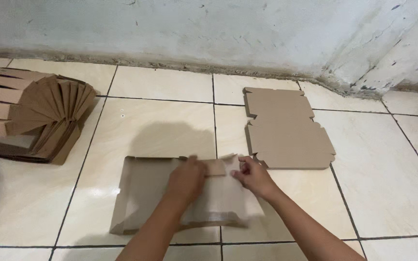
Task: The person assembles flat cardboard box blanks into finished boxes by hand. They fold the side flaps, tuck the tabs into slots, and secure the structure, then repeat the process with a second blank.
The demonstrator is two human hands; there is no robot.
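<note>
We have our left hand (pixel 186 180) pressing and right hand (pixel 252 176) pinching a flap of the half-folded brown cardboard box blank (pixel 143 193) on the tiled floor (pixel 388 193); folded boxes (pixel 30 113) stacked left, flat blank (pixel 286 129) waiting.

Bare tiles lie between the flat cardboard blank (pixel 286 128) and stacked boxes (pixel 30 113).

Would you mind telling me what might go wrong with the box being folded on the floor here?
1. The left hand and right hand press one flap of the half-folded cardboard box; uneven pressure may crease or tear it.
2. The box lies on glossy floor tiles, so it might slide while being pushed.
3. The stack of flat blanks lies close to the right hand and could get knocked askew.
</note>
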